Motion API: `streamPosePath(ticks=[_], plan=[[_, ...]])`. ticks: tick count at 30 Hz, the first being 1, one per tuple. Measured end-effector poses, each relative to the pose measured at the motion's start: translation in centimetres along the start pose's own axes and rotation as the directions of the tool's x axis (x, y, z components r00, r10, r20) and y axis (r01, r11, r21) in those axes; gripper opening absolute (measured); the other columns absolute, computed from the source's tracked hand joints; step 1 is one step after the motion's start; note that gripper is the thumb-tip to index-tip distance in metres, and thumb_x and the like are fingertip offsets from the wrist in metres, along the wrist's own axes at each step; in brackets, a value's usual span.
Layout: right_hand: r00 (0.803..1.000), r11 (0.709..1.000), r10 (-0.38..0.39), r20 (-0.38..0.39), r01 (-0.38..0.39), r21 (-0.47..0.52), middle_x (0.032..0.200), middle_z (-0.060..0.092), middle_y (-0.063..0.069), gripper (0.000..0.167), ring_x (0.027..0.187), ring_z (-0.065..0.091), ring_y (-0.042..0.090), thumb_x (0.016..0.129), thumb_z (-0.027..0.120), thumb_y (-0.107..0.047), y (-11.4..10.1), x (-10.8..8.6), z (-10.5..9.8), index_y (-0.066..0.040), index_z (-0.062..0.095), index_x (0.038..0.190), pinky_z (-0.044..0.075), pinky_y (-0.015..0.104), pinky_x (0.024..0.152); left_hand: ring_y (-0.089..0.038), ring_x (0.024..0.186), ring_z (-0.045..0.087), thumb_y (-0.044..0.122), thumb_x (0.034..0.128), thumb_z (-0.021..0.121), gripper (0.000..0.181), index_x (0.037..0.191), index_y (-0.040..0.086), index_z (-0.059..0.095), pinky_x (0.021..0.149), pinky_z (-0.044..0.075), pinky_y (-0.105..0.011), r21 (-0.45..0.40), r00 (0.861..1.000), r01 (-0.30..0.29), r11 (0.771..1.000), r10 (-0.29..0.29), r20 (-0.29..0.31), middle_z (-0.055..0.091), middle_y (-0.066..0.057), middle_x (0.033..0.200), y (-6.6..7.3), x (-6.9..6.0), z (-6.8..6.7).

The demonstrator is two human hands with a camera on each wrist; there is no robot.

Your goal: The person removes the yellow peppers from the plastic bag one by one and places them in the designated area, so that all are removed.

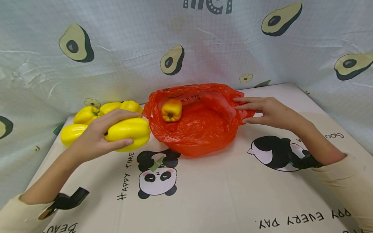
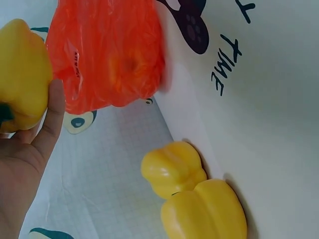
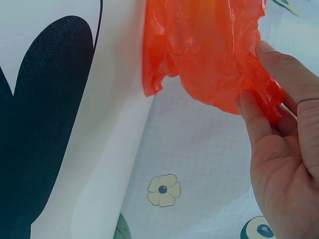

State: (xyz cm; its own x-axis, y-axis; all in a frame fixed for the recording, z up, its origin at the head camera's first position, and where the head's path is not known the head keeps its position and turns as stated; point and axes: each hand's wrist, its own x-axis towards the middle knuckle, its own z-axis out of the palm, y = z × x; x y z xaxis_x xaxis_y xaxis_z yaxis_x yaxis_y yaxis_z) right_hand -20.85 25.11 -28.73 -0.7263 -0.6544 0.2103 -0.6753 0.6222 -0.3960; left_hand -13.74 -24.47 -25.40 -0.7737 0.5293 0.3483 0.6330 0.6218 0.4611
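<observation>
My left hand (image 1: 97, 137) grips a yellow bell pepper (image 1: 132, 132), thumb on the near side and fingers over the top, just left of a red plastic bag (image 1: 198, 142). In the left wrist view, the held bell pepper (image 2: 25, 74) is raised off the table beside the bag. The bag stands with its mouth wide, and one bell pepper (image 1: 172, 111) sits inside at the left. My right hand (image 1: 272, 113) pinches the bag's right rim. The right wrist view shows the bag's crumpled edge (image 3: 269, 92) between thumb and fingers.
Several more yellow bell peppers (image 1: 86, 115) lie at the back left, partly behind my left hand. A pale table covering (image 1: 204, 191) with panda prints lies beneath everything. Behind the table hangs a light avocado-print curtain (image 1: 122, 58).
</observation>
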Motion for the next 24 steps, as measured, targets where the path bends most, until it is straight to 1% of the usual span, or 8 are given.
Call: streamPosePath(ticks=[5,10,17,22,24], plan=[[1.0,1.0,-0.001,0.003,0.001,0.006,0.147,0.057,0.009,0.051,0.134,0.053,0.033,0.084,0.083,-0.012,-0.03,0.01,0.02,-0.008,0.068,0.133,0.053,0.017,0.085,-0.007,0.113,0.049,0.009,0.0798,0.084,0.069,0.142,0.024,0.058,0.087,0.04,-0.026,-0.002,1.0,0.029,1.0,-0.029,0.001,0.06,0.007,0.136,-0.17,-0.24,-0.05],[1.0,1.0,-0.002,0.001,0.002,0.007,0.147,0.057,0.009,0.052,0.134,0.053,0.033,0.083,0.084,-0.012,-0.09,0.11,0.05,-0.009,0.068,0.133,0.052,0.015,0.086,-0.008,0.114,0.048,0.01,0.0806,0.084,0.068,0.142,0.024,0.058,0.089,0.04,-0.026,0.0,0.999,0.041,0.999,-0.041,0.0,0.06,0.005,0.137,-0.32,-0.44,-0.13],[1.0,1.0,-0.001,0.004,0.001,0.009,0.148,0.056,0.009,0.052,0.134,0.053,0.033,0.083,0.084,-0.012,-0.18,0.21,0.08,-0.01,0.068,0.133,0.051,0.015,0.086,-0.007,0.113,0.047,0.012,0.0814,0.083,0.068,0.142,0.027,0.058,0.087,0.04,-0.027,0.002,0.997,0.072,0.997,-0.072,0.002,0.059,0.008,0.137,-0.48,-0.89,-0.05],[1.0,1.0,-0.005,0.008,0.005,0.012,0.147,0.057,0.009,0.052,0.133,0.054,0.033,0.083,0.084,-0.011,-0.2,0.19,0.17,-0.01,0.069,0.132,0.05,0.013,0.086,-0.008,0.107,0.048,0.012,0.0814,0.083,0.067,0.142,0.025,0.058,0.085,0.041,-0.028,0.001,0.998,0.066,0.998,-0.066,0.004,0.06,0.008,0.135,-0.64,-0.98,0.06],[1.0,1.0,0.001,0.009,-0.001,0.012,0.147,0.057,0.009,0.052,0.133,0.054,0.033,0.083,0.084,-0.012,-0.2,0.19,0.2,-0.01,0.069,0.133,0.053,0.016,0.087,-0.008,0.106,0.048,0.012,0.0813,0.084,0.066,0.141,0.024,0.058,0.084,0.041,-0.028,0.003,0.998,0.066,0.998,-0.066,0.005,0.06,0.008,0.134,-0.7,-1.0,0.11]])
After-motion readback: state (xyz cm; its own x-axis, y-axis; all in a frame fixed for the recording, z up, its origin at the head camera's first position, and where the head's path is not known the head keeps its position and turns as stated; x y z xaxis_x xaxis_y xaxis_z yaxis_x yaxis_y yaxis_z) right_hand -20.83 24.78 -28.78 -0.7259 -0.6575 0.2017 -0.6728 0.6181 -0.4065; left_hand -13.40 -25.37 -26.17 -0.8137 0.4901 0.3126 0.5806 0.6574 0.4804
